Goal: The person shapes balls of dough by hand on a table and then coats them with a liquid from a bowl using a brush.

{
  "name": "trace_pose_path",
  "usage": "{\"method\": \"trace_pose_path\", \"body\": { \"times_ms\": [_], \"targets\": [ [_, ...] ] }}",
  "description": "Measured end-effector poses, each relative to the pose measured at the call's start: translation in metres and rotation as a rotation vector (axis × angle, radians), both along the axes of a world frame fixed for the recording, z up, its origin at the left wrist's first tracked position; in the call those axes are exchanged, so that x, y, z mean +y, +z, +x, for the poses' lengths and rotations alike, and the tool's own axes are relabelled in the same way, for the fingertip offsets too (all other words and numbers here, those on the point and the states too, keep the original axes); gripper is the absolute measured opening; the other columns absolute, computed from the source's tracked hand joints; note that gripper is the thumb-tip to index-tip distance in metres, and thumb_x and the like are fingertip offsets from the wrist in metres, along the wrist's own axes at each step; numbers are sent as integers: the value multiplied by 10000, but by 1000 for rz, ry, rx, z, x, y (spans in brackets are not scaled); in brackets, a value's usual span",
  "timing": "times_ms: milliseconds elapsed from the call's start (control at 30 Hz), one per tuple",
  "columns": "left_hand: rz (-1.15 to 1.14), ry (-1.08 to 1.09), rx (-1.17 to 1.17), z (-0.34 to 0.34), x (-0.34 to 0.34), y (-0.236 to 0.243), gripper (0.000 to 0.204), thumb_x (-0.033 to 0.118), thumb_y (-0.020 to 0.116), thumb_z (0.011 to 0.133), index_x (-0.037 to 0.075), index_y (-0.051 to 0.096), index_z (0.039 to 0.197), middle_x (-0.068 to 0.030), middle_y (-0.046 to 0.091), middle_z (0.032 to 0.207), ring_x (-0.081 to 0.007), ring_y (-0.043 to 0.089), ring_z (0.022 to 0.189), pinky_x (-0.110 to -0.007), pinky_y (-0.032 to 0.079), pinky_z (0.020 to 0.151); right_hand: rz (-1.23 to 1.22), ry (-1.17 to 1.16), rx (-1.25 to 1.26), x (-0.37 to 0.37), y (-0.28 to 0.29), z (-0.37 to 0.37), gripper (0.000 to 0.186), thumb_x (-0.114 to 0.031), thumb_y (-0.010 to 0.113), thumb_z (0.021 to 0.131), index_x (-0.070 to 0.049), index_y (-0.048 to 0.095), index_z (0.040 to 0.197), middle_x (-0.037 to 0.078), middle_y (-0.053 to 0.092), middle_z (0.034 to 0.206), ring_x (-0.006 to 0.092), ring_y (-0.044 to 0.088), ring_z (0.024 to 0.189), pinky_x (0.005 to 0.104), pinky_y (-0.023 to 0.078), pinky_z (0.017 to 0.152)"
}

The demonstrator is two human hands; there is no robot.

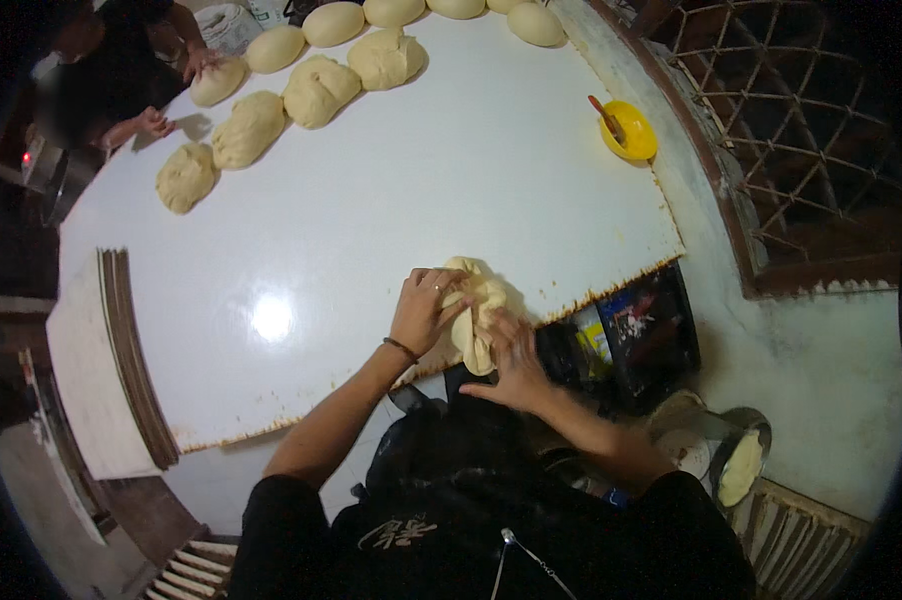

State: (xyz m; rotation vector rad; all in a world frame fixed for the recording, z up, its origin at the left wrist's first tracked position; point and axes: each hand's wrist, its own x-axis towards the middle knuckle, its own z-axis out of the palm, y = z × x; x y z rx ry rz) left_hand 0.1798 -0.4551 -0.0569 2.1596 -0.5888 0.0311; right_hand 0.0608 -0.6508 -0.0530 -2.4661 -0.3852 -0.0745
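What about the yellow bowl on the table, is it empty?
No: a tool with an orange-red handle leans inside the yellow bowl, its handle poking past the rim.

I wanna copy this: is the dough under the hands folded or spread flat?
Folded: the dough looks bunched, with creases and overlapping flaps between the left hand and right hand.

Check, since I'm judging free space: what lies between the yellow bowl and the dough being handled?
Only bare white tabletop separates the yellow bowl from that dough, in the head view.
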Motion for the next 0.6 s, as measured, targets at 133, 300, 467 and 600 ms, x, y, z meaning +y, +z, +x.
{"method": "trace_pose_path", "body": {
  "times_ms": [133, 300, 467, 600],
  "targets": [
    [215, 82, 187, 83, -31, -21, 279, 355, 765, 876, 151, 724, 1063, -72, 631, 1229, -340, 562, 1097, -451, 464, 950, 240, -3, 60, -29, -46, 73, 599, -318, 853, 807, -183, 620, 1342, 82, 573, 1369, 348, 494, 1339, 536, 330, 1162],
    [128, 347, 526, 190, -38, -31, 471, 461, 722, 932, 75, 683, 1200, -121, 669, 1205, -293, 633, 1135, -403, 504, 980, -8, -539, 97, -67, -62, 233, 657, -431, 797, 876, -27, 565, 1339, 198, 574, 1291, 383, 539, 1249, 497, 420, 1054],
    [-435, 216, 650, 130, -47, -36, 480, 273, 522, 1080, -27, 497, 1454, -176, 579, 1437, -243, 520, 1360, -359, 395, 1153, 1105, -278, 535, -86, -87, 210, 608, -420, 463, 1089, -63, 365, 1573, 128, 411, 1577, 235, 377, 1463, 410, 314, 1205],
    [-741, 352, 1060, 127, -53, -57, 609, 464, 363, 1108, -35, 550, 1401, -170, 588, 1407, -213, 575, 1248, -359, 465, 1054, 1337, -541, 1153, -48, -56, 230, 686, -564, 444, 1055, -49, 467, 1508, 124, 538, 1466, 218, 524, 1317, 363, 421, 1109]
  ]
}}
